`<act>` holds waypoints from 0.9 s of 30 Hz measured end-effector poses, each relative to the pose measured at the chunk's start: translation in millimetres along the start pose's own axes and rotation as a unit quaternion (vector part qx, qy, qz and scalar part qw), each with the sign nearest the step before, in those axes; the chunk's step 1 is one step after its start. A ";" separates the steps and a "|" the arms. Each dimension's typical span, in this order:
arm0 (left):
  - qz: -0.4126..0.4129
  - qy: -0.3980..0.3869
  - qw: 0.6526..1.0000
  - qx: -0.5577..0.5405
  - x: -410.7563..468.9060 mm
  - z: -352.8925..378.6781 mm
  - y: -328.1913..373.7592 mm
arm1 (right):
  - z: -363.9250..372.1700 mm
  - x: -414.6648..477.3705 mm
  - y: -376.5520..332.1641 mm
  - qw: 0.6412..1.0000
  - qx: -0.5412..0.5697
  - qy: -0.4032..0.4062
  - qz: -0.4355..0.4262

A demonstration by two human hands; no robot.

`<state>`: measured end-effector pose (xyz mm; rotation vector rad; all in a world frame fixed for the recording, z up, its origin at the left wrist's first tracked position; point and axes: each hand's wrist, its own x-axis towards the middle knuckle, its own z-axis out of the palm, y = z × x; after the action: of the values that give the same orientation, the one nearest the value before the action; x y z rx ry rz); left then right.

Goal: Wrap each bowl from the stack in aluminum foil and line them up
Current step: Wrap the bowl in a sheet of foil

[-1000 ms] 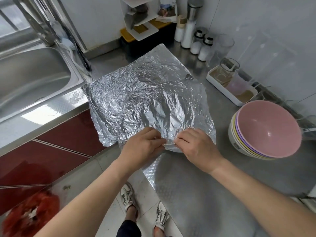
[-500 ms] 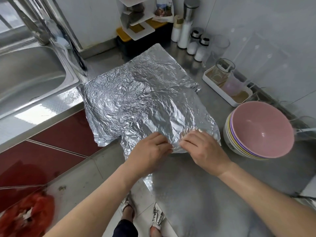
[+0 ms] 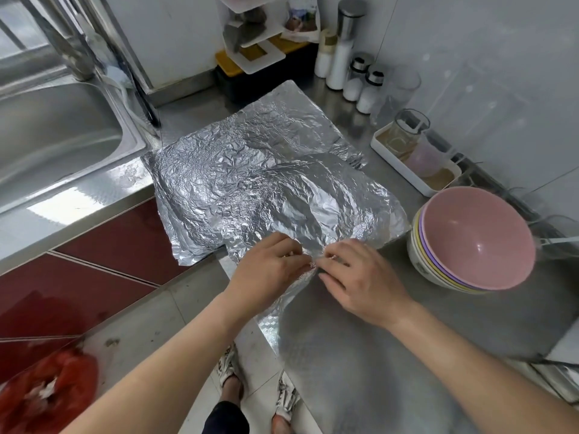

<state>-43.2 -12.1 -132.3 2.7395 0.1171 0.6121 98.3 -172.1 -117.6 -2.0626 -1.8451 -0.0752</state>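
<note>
So the foil (image 3: 266, 183) is crinkly silver sheets, overlapping, spread over the steel bench (image 3: 470, 324). One near corner hangs off the front edge, and there's a rounded hump in the top sheet. The stack of bowls (image 3: 476, 242) sits just right of it, nested, pink one on top, with purple, yellow and white rims underneath.

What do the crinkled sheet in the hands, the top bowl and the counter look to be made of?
The sheet looks like thin aluminum foil: bright silver, dense creases that hold their shape. The top bowl is probably plastic or melamine: even matte pink with a soft sheen; glazed ceramic can't be ruled out. The counter looks like stainless steel: brushed grey, blurred reflections, embossed front edge.
</note>
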 end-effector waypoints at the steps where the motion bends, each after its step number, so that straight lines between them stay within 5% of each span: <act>1: 0.002 0.000 1.000 -0.002 1.3 1.2 0.4 | 2.4 1.3 -2.2 1.000 0.006 0.009 0.004; 8: 0.047 -0.005 0.998 0.044 7.3 9.1 5.2 | 9.9 10.0 -2.2 0.998 0.005 0.061 0.032; 17: -0.078 -0.010 0.996 0.035 13.6 20.0 43.5 | -6.4 -1.3 34.2 0.999 0.028 -0.031 -0.004; 27: -0.068 -0.044 0.997 -0.007 8.2 11.0 19.3 | -6.9 1.8 15.9 0.997 0.046 -0.056 -0.022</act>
<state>-30.9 -32.3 -131.9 2.7132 0.2749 0.4525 115.3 -173.7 -114.5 -2.0014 -1.9216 0.1152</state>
